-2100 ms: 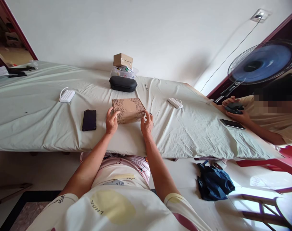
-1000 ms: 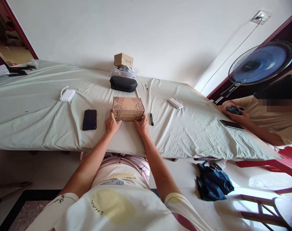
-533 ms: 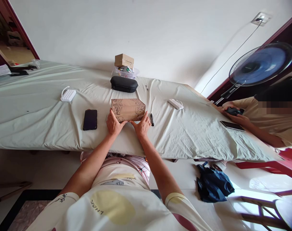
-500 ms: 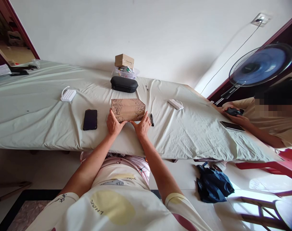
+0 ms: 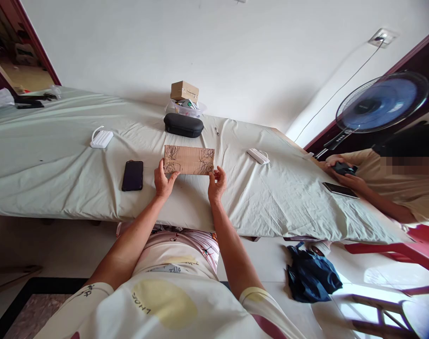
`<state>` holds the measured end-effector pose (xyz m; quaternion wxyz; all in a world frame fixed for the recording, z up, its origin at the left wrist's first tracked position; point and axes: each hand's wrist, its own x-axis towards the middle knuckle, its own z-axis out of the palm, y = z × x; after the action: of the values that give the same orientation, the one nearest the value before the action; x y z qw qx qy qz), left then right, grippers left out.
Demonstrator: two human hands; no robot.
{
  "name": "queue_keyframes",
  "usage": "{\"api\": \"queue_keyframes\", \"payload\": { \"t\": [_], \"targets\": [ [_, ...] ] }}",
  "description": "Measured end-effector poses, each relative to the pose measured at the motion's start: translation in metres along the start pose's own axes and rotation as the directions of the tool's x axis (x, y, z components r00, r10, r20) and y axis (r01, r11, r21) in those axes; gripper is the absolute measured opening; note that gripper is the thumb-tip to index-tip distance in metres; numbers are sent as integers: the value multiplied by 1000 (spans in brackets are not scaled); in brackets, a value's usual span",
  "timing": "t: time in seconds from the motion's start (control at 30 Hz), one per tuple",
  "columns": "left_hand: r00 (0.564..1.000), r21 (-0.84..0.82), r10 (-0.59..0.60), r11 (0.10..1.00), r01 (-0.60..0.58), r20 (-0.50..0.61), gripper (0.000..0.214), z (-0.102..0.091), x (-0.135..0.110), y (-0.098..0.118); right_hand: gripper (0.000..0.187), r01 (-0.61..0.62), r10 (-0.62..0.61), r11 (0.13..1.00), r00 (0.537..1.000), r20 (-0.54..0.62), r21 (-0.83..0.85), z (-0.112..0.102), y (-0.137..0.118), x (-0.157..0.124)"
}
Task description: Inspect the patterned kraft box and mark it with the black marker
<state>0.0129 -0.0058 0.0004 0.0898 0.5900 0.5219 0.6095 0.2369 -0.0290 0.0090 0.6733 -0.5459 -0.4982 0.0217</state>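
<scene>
A brown cardboard box (image 5: 189,160) with scribbled black drawings is held up over the cloth-covered table (image 5: 59,160), one face turned toward me. My left hand (image 5: 163,179) grips its lower left corner, thumb on the front. My right hand (image 5: 216,182) pinches its lower right corner. A black phone (image 5: 132,175) lies just left of my left hand. The black pen seen earlier is hidden behind my right hand.
Behind the box lie a black oval case (image 5: 183,125), a clear tub (image 5: 186,108) with a small carton (image 5: 184,90) on top, and two white gadgets (image 5: 101,139) (image 5: 257,156). At right a seated person holds a dark device (image 5: 343,168) beside a phone (image 5: 340,189); a fan (image 5: 382,102) stands behind.
The box, resting on the cloth between my palms before, is now lifted and tipped upright, with both hands gripping its lower corners.
</scene>
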Motion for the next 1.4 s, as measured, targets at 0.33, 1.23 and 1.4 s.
{"api": "queue_keyframes", "payload": {
  "t": [0.33,1.23,1.4],
  "targets": [
    [997,-97,-29,995,22,-71,70,-5,5,-8,40,19,-25,995,998,58,96,-8,-13,1],
    [1000,-42,-29,999,29,11,32,0,5,-10,42,-118,115,985,993,32,123,0,5,3],
    [984,21,-148,989,147,100,16,1,6,-15,37,-100,107,994,983,151,-54,-1,17,1]
  ]
}}
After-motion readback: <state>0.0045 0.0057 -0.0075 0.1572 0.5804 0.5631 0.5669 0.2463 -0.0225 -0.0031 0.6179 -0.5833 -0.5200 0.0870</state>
